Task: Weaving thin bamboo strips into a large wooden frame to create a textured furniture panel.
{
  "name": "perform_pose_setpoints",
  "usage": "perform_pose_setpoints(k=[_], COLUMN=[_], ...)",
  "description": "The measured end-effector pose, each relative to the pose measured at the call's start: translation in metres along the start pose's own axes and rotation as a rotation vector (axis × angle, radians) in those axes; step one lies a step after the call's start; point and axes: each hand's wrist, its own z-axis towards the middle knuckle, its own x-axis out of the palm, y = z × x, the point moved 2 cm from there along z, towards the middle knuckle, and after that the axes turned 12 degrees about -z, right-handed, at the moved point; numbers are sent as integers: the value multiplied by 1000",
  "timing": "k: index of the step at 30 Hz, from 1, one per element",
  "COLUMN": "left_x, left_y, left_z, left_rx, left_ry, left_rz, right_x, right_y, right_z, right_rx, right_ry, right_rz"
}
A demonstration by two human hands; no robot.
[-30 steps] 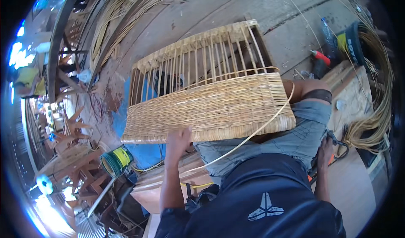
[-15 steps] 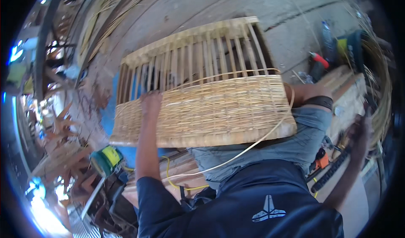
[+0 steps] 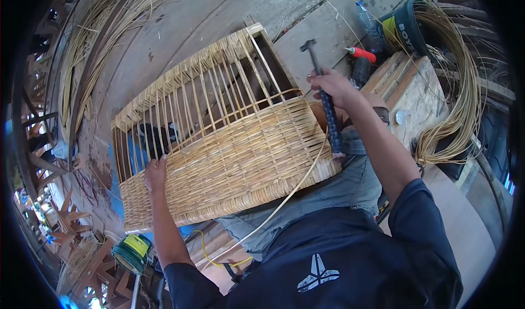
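Observation:
A woven rattan panel (image 3: pixel 235 169) on a wooden frame lies tilted across my lap, its near part densely woven and its far part open slats. A long pale strand (image 3: pixel 273 213) trails from its right side toward my lap. My left hand (image 3: pixel 156 175) grips the weave's upper edge among the left slats, fingers closed and partly hidden. My right hand (image 3: pixel 334 87) is wrapped round a hammer (image 3: pixel 330 120) with a dark grip, raised above the panel's right end. The hammer's metal head points away from me.
A dark bucket (image 3: pixel 407 30) and a coil of rattan strands (image 3: pixel 456 101) stand at far right, near a red-capped tube (image 3: pixel 361 54) and a plastic bottle (image 3: pixel 367 20). Wooden planks (image 3: pixel 418 90) lie right of my leg. A green tin (image 3: pixel 131 251) sits at lower left; rattan bundles (image 3: pixel 98 41) lie at far left.
My right hand has come up from the lower right to over the panel's right end, with the hammer in it. The view has turned; my left hand stays at the weave's edge.

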Motion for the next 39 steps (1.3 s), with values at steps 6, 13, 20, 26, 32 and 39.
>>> perform_pose_setpoints(k=[6, 13, 20, 26, 32, 39], left_x=[-2, 0, 38, 43, 46, 36], left_y=[-3, -13, 61, 56, 52, 42], left_z=[-2, 0, 47, 55, 51, 49], left_rx=[-30, 310, -39, -79, 67, 135], left_ry=[7, -233, -383, -536, -396, -248], left_rz=[28, 208, -401, -431, -164, 57], right_x=[30, 28, 32, 29, -9, 0], right_y=[-31, -1, -13, -16, -19, -35], right_z=[56, 29, 28, 29, -12, -62], right_rx=[-254, -197, -550, -200, 167, 377], right_ry=[-44, -17, 77, 36, 41, 77], right_rz=[-840, -887, -955, -736, 280, 598])
